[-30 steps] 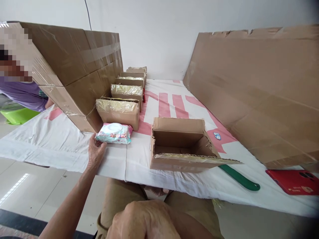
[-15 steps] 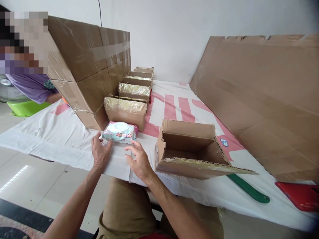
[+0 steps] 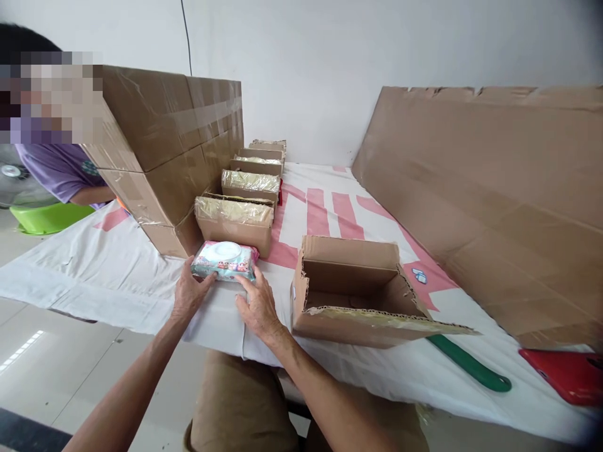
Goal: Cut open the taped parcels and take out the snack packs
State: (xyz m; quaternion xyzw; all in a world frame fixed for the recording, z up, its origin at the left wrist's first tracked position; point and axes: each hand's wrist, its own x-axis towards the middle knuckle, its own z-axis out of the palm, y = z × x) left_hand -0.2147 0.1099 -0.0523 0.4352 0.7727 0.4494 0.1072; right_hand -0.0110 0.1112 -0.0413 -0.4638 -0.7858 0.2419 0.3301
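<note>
Left hand [image 3: 188, 294] cupped against the left end of the soft plastic wet-wipes pack with white round lid and pastel print [image 3: 225, 261]; thumb along its near edge, fingers partly curled, not closed around it. Right hand [image 3: 257, 306] spread flat, fingertips touching the pack's near right corner. Pack bracketed between both hands, lying flat on the bench [image 3: 94, 276] close to its near edge, lid up. Not lifted as far as can be seen.

Pack sits just in front of the nearest small brown cardboard carton sealed with yellowish tape [image 3: 234, 223], first in a row of like cartons [image 3: 252, 182] running toward the far edge beside a large taped brown cardboard box [image 3: 164, 144].

Just right of the right hand: open-topped brown corrugated carton [image 3: 351, 292], interior looks unfilled, near flap folded outward.

Judgement: step in hand is securing the pack with both hands. A lift would call for a firmer pinch at both ends, since the pack looks soft and may sag.

Further right: green handle [image 3: 471, 365], red phone [image 3: 565, 373] at the near right corner. Another person in a purple sleeve [image 3: 61, 172] beyond the left edge.
</note>
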